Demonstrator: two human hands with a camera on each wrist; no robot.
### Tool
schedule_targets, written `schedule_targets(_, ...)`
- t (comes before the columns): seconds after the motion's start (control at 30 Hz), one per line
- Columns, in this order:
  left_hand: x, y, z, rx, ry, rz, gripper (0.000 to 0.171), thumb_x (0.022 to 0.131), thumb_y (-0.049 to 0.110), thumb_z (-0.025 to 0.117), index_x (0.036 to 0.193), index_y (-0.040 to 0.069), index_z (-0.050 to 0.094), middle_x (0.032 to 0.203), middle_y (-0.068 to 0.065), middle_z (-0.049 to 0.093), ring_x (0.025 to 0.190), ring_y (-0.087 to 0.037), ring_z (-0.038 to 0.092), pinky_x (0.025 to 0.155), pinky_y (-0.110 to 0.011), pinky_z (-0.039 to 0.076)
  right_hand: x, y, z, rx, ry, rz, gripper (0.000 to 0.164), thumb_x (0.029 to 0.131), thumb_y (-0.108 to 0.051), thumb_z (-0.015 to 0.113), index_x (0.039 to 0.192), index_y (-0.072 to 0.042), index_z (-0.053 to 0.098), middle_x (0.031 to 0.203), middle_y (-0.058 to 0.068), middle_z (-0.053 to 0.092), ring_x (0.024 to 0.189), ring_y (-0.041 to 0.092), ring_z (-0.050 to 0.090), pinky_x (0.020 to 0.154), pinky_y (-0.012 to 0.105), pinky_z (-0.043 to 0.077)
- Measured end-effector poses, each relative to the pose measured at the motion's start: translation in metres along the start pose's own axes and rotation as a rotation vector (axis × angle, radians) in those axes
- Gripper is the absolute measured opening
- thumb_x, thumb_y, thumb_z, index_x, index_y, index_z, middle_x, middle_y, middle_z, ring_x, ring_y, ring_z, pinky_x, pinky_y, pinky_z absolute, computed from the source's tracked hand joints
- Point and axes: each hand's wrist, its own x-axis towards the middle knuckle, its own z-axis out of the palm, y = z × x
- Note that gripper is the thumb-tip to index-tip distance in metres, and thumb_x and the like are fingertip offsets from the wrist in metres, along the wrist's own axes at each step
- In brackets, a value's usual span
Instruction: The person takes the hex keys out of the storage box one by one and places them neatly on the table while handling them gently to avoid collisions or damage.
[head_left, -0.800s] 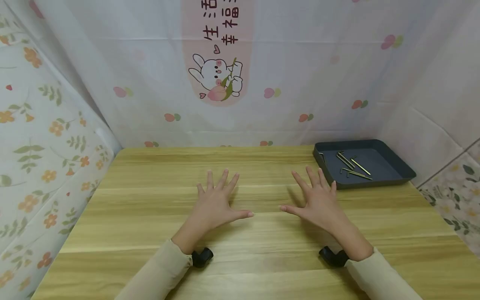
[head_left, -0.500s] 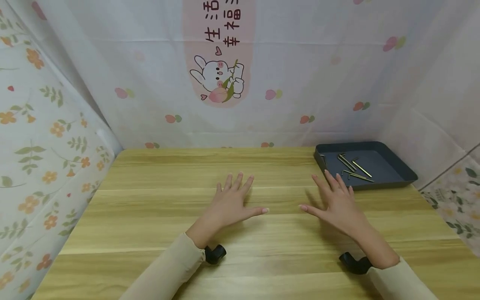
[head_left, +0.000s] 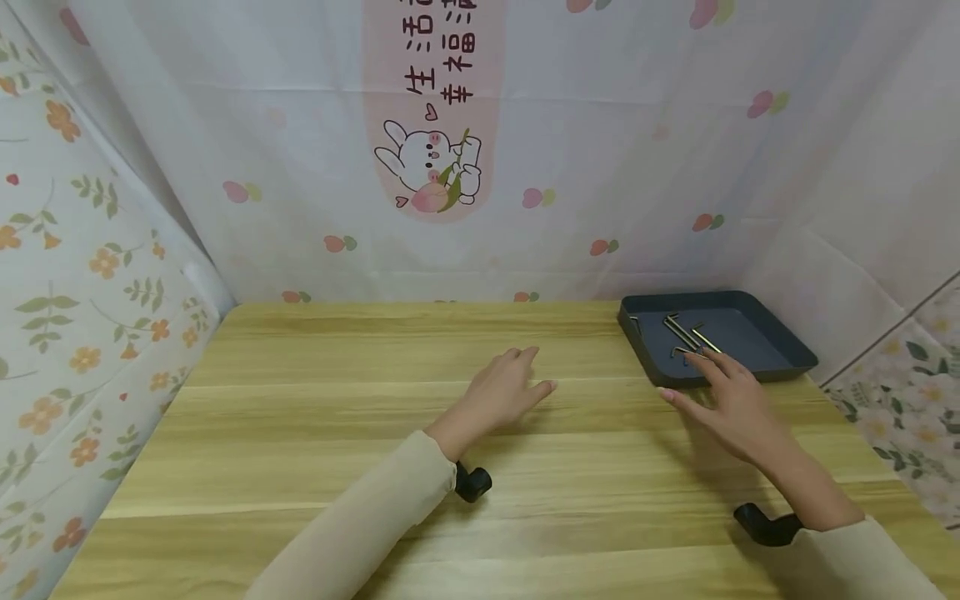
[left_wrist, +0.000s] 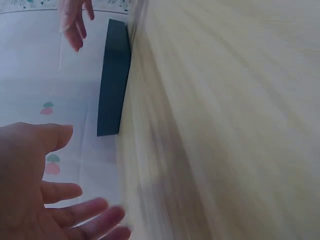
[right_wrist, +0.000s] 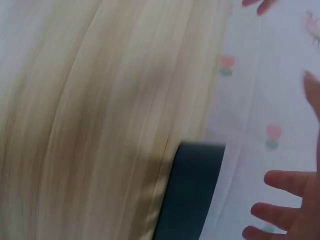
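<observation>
My right hand [head_left: 738,408] hovers at the near edge of a dark grey tray [head_left: 776,337], its fingertips over the near rim and its thumb held apart. Inside the tray lie several brass-coloured hex keys [head_left: 681,332], some partly hidden behind the fingers. My left hand [head_left: 498,392] is above the middle of the table, left of the tray, with relaxed fingers and nothing in it. In the left wrist view the fingers [left_wrist: 85,212] are spread. The right wrist view shows the tray's side [right_wrist: 192,190] below the loosely spread right fingers [right_wrist: 275,215].
The wood-grain table [head_left: 337,500] ends at a white printed cloth [head_left: 300,167] behind. A flowered cloth [head_left: 97,333] hangs along the left side, and another cloth rises just right of the tray. Black wrist cameras [head_left: 472,483] sit under both wrists.
Both hands have moved to the right. My right hand has come to the tray's near edge, and the spread left fingers have drawn closer together as that hand turned.
</observation>
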Motion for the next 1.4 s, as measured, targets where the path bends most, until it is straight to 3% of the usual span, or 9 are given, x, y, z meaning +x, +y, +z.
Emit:
schedule_targets(0.17,0.020,0.012,0.001,-0.188,-0.068,-0.002,0.062,0.104,0.045,0.053,0.155,0.010,0.041,0.138,-0.009,0.063,0.123,-0.023,0.063,0.101,-0.041,0.054,0.002,0.025,-0.014,0.040,0.017,0.045,0.083,0.101,-0.045,0.060,0.156,0.007,0.026,0.147,0.044,0.037,0.125,0.065,0.040,0.095,0.078,0.035)
schedule_targets(0.3,0.030,0.021,0.008,-0.324,-0.138,0.003,0.062,0.104,0.043,0.053,0.154,0.007,0.041,0.138,-0.013,0.063,0.124,-0.025,0.063,0.100,-0.041,0.054,0.006,0.045,-0.024,0.035,0.044,0.062,0.077,0.102,-0.042,0.058,0.151,0.011,0.033,0.140,0.044,0.044,0.117,0.060,0.049,0.087,0.072,0.043)
schedule_targets(0.4,0.035,0.025,0.020,-0.362,-0.134,-0.014,0.061,0.104,0.041,0.053,0.153,0.006,0.042,0.141,-0.013,0.062,0.129,-0.024,0.060,0.104,-0.040,0.052,0.009,0.060,-0.028,0.060,0.000,0.118,0.071,0.104,-0.043,0.053,0.148,0.011,0.039,0.136,0.044,0.049,0.114,0.059,0.053,0.081,0.066,0.049)
schedule_targets(0.63,0.065,0.034,0.042,-0.236,0.038,0.001,0.045,0.104,0.032,0.055,0.144,0.010,0.056,0.122,-0.004,0.073,0.107,-0.017,0.070,0.087,-0.033,0.057,0.014,0.089,-0.027,0.079,0.032,0.312,0.073,0.105,-0.050,0.044,0.146,0.010,0.044,0.131,0.042,0.052,0.102,0.054,0.059,0.070,0.056,0.051)
schedule_targets(0.83,0.083,0.045,0.055,-0.220,0.097,-0.039,0.042,0.105,0.036,0.053,0.139,0.014,0.061,0.119,0.001,0.075,0.102,-0.015,0.072,0.077,-0.031,0.058,0.015,0.104,-0.023,0.205,0.075,0.489,0.071,0.109,-0.046,0.027,0.155,0.009,0.027,0.153,0.042,0.028,0.137,0.062,0.031,0.104,0.073,0.034)
schedule_targets(0.97,0.089,0.054,0.061,-0.229,0.129,-0.071,0.044,0.102,0.042,0.056,0.136,0.014,0.065,0.102,0.002,0.078,0.090,-0.016,0.073,0.067,-0.031,0.056,0.019,0.111,-0.017,0.252,0.068,0.588,0.072,0.108,-0.046,0.019,0.160,0.004,0.010,0.163,0.037,0.008,0.146,0.061,0.014,0.112,0.074,0.023)
schedule_targets(1.1,0.092,0.066,0.068,-0.280,0.117,-0.067,0.050,0.100,0.047,0.058,0.137,0.013,0.063,0.100,0.001,0.077,0.089,-0.015,0.071,0.069,-0.030,0.055,0.021,0.118,-0.011,0.248,0.069,0.617,0.071,0.108,-0.040,0.019,0.160,0.005,0.003,0.163,0.036,0.002,0.147,0.061,0.010,0.113,0.074,0.020)
schedule_targets(1.23,0.097,0.084,0.074,-0.295,0.117,-0.061,0.063,0.099,0.056,0.056,0.143,0.011,0.057,0.128,0.000,0.071,0.113,-0.016,0.069,0.089,-0.032,0.057,0.021,0.126,-0.011,0.211,0.092,0.582,0.067,0.108,-0.030,0.018,0.156,0.013,0.002,0.160,0.041,0.004,0.144,0.064,0.011,0.114,0.074,0.018)
schedule_targets(1.4,0.105,0.104,0.085,-0.269,0.152,-0.106,0.072,0.097,0.060,0.056,0.148,0.009,0.051,0.137,-0.006,0.067,0.120,-0.024,0.066,0.093,-0.036,0.056,0.023,0.134,-0.013,0.191,0.067,0.521,0.065,0.107,-0.026,0.010,0.153,0.018,-0.003,0.158,0.044,-0.001,0.144,0.065,0.007,0.117,0.073,0.014)
